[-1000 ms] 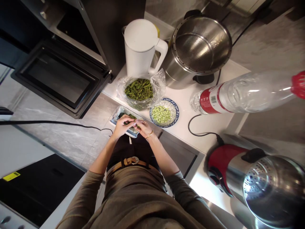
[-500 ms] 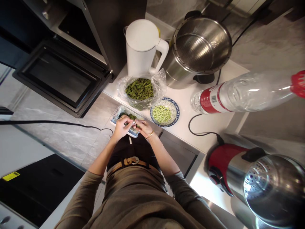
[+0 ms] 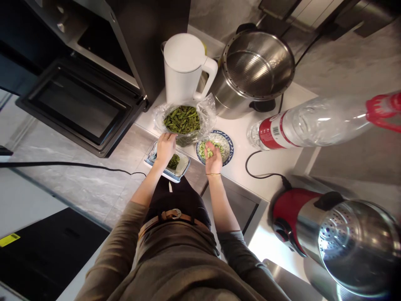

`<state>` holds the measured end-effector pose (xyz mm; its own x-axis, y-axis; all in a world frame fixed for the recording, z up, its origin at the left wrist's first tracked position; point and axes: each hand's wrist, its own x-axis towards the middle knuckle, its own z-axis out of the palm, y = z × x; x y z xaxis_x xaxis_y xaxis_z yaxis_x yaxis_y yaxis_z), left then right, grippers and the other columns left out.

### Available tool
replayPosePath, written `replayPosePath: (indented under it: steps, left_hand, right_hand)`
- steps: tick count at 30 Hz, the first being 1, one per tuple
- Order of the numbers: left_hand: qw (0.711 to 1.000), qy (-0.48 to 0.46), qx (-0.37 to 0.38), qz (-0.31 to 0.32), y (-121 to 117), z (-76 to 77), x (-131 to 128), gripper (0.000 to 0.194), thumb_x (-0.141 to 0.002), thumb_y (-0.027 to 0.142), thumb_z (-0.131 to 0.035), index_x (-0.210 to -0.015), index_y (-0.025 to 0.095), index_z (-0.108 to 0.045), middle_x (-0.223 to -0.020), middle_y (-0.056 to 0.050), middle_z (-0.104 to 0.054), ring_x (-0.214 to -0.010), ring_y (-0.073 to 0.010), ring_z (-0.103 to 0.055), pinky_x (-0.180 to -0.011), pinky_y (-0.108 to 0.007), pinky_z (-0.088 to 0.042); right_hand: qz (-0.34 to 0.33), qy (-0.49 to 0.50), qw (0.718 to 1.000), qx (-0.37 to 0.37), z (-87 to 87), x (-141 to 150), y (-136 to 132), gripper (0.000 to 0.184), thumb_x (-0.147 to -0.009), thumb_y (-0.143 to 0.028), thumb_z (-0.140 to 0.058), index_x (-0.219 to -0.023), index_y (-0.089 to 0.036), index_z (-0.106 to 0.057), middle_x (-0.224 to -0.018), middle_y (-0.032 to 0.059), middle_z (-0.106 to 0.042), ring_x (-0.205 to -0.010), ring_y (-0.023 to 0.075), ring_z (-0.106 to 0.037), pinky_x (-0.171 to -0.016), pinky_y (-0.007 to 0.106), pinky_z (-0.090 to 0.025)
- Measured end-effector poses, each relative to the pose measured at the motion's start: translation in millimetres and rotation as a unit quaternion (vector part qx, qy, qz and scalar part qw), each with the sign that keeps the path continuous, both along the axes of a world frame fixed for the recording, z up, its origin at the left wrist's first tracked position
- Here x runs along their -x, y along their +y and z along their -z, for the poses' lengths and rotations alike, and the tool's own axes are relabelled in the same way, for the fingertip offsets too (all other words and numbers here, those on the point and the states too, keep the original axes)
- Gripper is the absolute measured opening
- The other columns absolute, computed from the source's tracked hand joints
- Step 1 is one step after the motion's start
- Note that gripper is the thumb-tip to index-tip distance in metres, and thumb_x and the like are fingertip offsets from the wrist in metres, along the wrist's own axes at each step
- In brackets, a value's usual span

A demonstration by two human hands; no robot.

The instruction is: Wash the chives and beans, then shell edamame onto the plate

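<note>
My right hand point(image 3: 213, 161) is palm up and cupped over the blue-and-white plate point(image 3: 231, 149), with a few shelled green beans point(image 3: 209, 152) on its fingers. More shelled beans lie on the plate around it. My left hand point(image 3: 166, 149) is above the far left part of a blue-rimmed white tray point(image 3: 184, 170), next to the near edge of a clear plastic bag point(image 3: 208, 109). Its fingers are bent and together; anything under them is hidden. Dark green pods or shells point(image 3: 173, 161) lie in the tray. The bag is full of green bean pods point(image 3: 183, 118).
Behind the bag stands a white jug point(image 3: 184, 69), beside a steel pot point(image 3: 232, 94). A large clear bottle point(image 3: 300, 121) and a red-and-steel appliance point(image 3: 291, 213) are at the right. An open oven door point(image 3: 81, 104) juts out at the left. A black cable point(image 3: 62, 164) crosses the left side.
My hands were together over the tray and have parted. The right hand has moved right over the plate of beans; the left has moved slightly up towards the bag.
</note>
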<state>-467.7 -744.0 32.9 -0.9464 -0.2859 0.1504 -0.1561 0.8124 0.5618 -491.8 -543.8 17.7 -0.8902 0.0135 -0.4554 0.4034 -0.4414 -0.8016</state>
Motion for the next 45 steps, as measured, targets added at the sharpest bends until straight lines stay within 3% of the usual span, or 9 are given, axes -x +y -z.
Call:
replayPosePath:
  steps: [5, 9, 15, 20, 23, 25, 30, 36, 45]
  left_hand:
    - [0.980, -0.138, 0.016, -0.142, -9.8, 1.5, 81.7, 0.029, -0.087, 0.001, -0.038, -0.093, 0.008, -0.066, -0.086, -0.018, -0.067, -0.093, -0.0280, -0.065, -0.082, -0.040, -0.049]
    - [0.958, -0.208, 0.046, -0.194, -17.8, 6.5, 97.5, 0.032, -0.086, -0.001, -0.034, -0.088, 0.003, -0.066, -0.081, -0.021, -0.066, -0.090, -0.0301, -0.067, -0.077, -0.041, -0.050]
    - [0.976, -0.155, 0.054, -0.144, -15.3, -6.1, 77.4, 0.029, -0.081, 0.005, -0.048, -0.108, 0.005, -0.060, -0.098, -0.022, -0.066, -0.088, -0.0286, -0.066, -0.076, -0.038, -0.050]
    - [0.993, 0.009, -0.114, -0.016, 4.6, -23.5, 37.6, 0.025, -0.086, 0.020, -0.051, -0.108, 0.016, -0.062, -0.092, -0.008, -0.068, -0.071, -0.0165, -0.062, -0.069, -0.027, -0.048]
    - [0.971, 0.002, -0.238, 0.030, 20.2, -27.3, 5.8, 0.026, -0.089, 0.030, -0.052, -0.106, 0.016, -0.065, -0.076, -0.002, -0.067, -0.055, -0.0112, -0.054, -0.057, -0.023, -0.044]
    - [0.965, -0.003, -0.256, 0.050, 27.5, -28.4, -12.6, 0.028, -0.090, 0.034, -0.050, -0.105, 0.016, -0.066, -0.074, -0.002, -0.067, -0.054, -0.0107, -0.054, -0.055, -0.022, -0.043]
    - [0.992, -0.013, -0.078, 0.097, 30.1, -36.6, -39.1, 0.028, -0.093, 0.036, -0.048, -0.104, 0.018, -0.066, -0.078, -0.004, -0.068, -0.060, -0.0119, -0.058, -0.061, -0.023, -0.043]
    - [0.983, -0.063, 0.135, 0.105, 31.1, -43.8, -50.9, 0.033, -0.096, 0.038, -0.040, -0.098, 0.017, -0.065, -0.081, -0.008, -0.067, -0.075, -0.0187, -0.062, -0.065, -0.028, -0.041]
    - [0.986, -0.061, 0.141, 0.071, 42.9, -31.4, -60.1, 0.037, -0.097, 0.036, -0.038, -0.078, 0.016, -0.063, -0.071, -0.008, -0.064, -0.068, -0.0182, -0.059, -0.061, -0.028, -0.036]
  right_hand:
    - [0.009, 0.050, 0.993, -0.107, 4.4, 3.6, 3.3, 0.042, -0.084, -0.048, -0.045, -0.109, -0.019, -0.064, -0.130, 0.0055, -0.060, -0.133, 0.0186, -0.043, -0.117, 0.039, -0.023]
    - [-0.006, 0.060, 0.992, -0.107, -0.7, -4.1, -2.0, 0.046, -0.080, -0.051, -0.050, -0.110, -0.019, -0.065, -0.129, 0.0060, -0.061, -0.132, 0.0200, -0.044, -0.116, 0.041, -0.025]
    - [-0.014, 0.084, 0.993, -0.082, -14.0, -14.2, -14.0, 0.031, -0.077, -0.042, -0.062, -0.099, -0.022, -0.069, -0.112, 0.0049, -0.070, -0.117, 0.0207, -0.058, -0.109, 0.041, -0.034]
    - [-0.060, 0.063, 0.995, -0.041, -30.4, -15.2, -34.0, 0.031, -0.075, -0.042, -0.067, -0.100, -0.024, -0.069, -0.107, 0.0061, -0.071, -0.108, 0.0199, -0.063, -0.100, 0.040, -0.044]
    - [-0.074, 0.049, 0.996, -0.003, -36.4, -14.0, -45.4, 0.037, -0.070, -0.042, -0.073, -0.102, -0.024, -0.069, -0.107, 0.0050, -0.071, -0.105, 0.0194, -0.063, -0.098, 0.039, -0.047]
    - [-0.077, 0.038, 0.996, 0.016, -38.9, -13.8, -50.1, 0.037, -0.065, -0.042, -0.077, -0.096, -0.024, -0.070, -0.100, 0.0031, -0.072, -0.097, 0.0191, -0.065, -0.094, 0.039, -0.049]
    - [-0.116, -0.012, 0.992, 0.042, -47.5, -17.1, -50.9, 0.032, -0.057, -0.048, -0.080, -0.074, -0.023, -0.071, -0.085, 0.0018, -0.074, -0.086, 0.0194, -0.066, -0.081, 0.034, -0.054]
    - [-0.133, -0.073, 0.985, 0.085, -51.2, -25.6, -51.5, 0.031, -0.056, -0.046, -0.082, -0.073, -0.023, -0.071, -0.080, 0.0018, -0.074, -0.076, 0.0171, -0.067, -0.069, 0.029, -0.056]
    - [-0.060, -0.057, 0.993, 0.084, -47.5, -44.6, -67.8, 0.030, -0.065, -0.045, -0.077, -0.080, -0.020, -0.072, -0.082, 0.0067, -0.075, -0.091, 0.0250, -0.069, -0.076, 0.038, -0.057]
